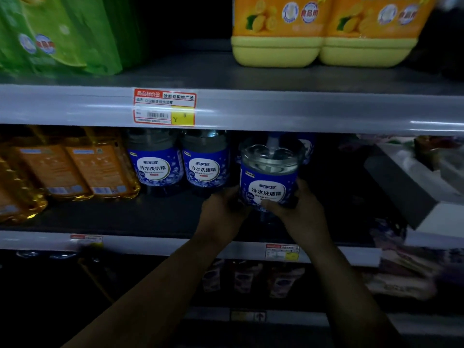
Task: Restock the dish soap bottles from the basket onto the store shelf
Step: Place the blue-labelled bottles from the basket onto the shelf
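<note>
A clear dish soap bottle with a blue label (268,177) stands at the front of the dark middle shelf (125,217). My left hand (223,207) grips its lower left side and my right hand (293,209) grips its lower right side. Two matching blue-label bottles (153,167) (206,167) stand side by side to its left, further back. Another blue bottle (306,146) shows partly behind the held one. The basket is out of view.
Orange-labelled yellow bottles (75,169) fill the middle shelf's left. The upper shelf carries green bags (57,33) and yellow jugs (324,31), with a price tag (164,108) on its rail. A grey-white box (411,182) sits at right. Dark packages line the lower shelf (246,277).
</note>
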Available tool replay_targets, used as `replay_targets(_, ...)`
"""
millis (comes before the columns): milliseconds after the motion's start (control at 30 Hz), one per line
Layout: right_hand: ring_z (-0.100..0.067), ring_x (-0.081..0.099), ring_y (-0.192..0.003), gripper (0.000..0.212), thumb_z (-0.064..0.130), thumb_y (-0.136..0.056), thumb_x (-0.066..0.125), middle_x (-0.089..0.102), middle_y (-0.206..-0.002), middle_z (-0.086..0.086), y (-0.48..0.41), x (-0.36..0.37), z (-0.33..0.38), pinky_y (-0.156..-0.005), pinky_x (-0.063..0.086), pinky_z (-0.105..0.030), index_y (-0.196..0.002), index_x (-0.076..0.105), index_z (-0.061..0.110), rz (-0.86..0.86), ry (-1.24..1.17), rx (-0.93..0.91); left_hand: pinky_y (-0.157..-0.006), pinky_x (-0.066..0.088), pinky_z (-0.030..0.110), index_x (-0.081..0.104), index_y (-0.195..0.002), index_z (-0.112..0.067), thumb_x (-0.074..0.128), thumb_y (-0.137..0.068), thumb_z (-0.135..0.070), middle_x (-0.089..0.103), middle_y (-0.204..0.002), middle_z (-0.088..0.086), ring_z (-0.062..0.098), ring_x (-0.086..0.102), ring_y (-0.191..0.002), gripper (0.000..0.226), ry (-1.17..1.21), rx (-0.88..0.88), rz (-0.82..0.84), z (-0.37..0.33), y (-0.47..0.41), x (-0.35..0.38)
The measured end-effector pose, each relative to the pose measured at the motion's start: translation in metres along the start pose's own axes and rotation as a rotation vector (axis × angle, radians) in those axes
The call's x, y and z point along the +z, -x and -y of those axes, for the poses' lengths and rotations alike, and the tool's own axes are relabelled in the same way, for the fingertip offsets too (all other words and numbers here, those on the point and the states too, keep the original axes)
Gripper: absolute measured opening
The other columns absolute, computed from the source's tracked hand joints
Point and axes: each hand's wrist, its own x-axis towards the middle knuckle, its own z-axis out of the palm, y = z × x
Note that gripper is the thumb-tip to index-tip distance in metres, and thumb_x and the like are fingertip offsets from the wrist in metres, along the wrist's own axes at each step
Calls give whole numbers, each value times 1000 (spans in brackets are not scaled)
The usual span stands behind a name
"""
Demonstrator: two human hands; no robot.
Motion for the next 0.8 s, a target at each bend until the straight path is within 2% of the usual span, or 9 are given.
replay_targets(67, 26, 56, -84, 69, 20, -80, 86, 58, -107, 23, -4, 5, -3, -68, 43, 4, -139, 49, 20, -4, -18, -11, -90, 54, 16, 72, -126, -23, 74, -91, -13, 75, -120, -8, 5, 68, -109, 36, 12, -20, -13, 4, 0, 1)
replay_targets(133, 27, 54, -83, 70, 17, -83, 83, 57, -109, 22, -10, 9, -3, -68, 42, 5, -142, 46, 16, 8, -31, -3, -94, 54, 20, 70, -128, -22, 74, -90, -9, 74, -122, -7, 7, 67, -112, 40, 38, -49, 2, 5, -2, 2)
replay_targets(200, 20, 54, -88, 71, 16, -85, 82, 58, -117, 16, -18, 13, -2, -68, 41, 6, -144, 42, 16, 21, -32, 2, -100, 54, 26, 67, -131, -20, 73, -91, -7, 72, -124, -8, 7, 66, -114, 43, 94, -81, 40, 1, -4, 1)
replay_targets(300, -2, 59, -105, 72, 16, -86, 80, 59, -129, 8, -30, 19, 0, -70, 41, 7, -146, 40, 17, 19, -37, -6, -96, 50, 18, 62, -135, -19, 70, -93, -5, 65, -124, -10, 6, 60, -115, 45, 96, -114, 75, -3, -11, -1)
replay_targets(433, -5, 52, -115, 79, 9, -86, 78, 53, -129, 9, -43, 30, 1, -70, 37, 8, -152, 34, 17, 22, -34, -1, -94, 42, 19, 51, -146, -16, 67, -96, -8, 58, -136, -4, 8, 51, -121, 54, 59, -151, 102, -4, -21, -1)
replay_targets(500, -9, 54, -116, 83, 5, -83, 79, 55, -131, 6, -52, 33, 1, -79, 42, -2, -151, 34, 16, 36, -30, 10, -86, 43, 11, 46, -150, -17, 67, -96, -9, 57, -141, -2, 8, 51, -120, 59, 62, -170, 115, -3, -26, -1)
replay_targets(567, -18, 57, -122, 84, 2, -80, 79, 58, -139, -3, -62, 35, 0, -91, 46, -20, -150, 35, 15, 40, -21, 25, -75, 40, 3, 45, -151, -17, 66, -97, -10, 57, -138, -4, 9, 52, -121, 58, 43, -179, 135, -2, -30, -3)
replay_targets(700, -23, 58, -126, 86, 3, -78, 81, 57, -142, -8, -71, 38, -4, -97, 47, -29, -150, 34, 14, 36, 9, 45, -90, 42, 18, 44, -152, -17, 66, -97, -13, 56, -145, 0, 18, 53, -134, 59, 13, -187, 175, 1, -35, -7)
replay_targets(800, -24, 58, -127, 89, 7, -78, 84, 57, -143, -9, -72, 37, -6, -100, 47, -32, -151, 34, 14, 38, 30, 41, -91, 41, 15, 49, -148, -14, 65, -98, -14, 56, -146, 4, 20, 52, -136, 53, -59, -159, 151, 1, -36, -12)
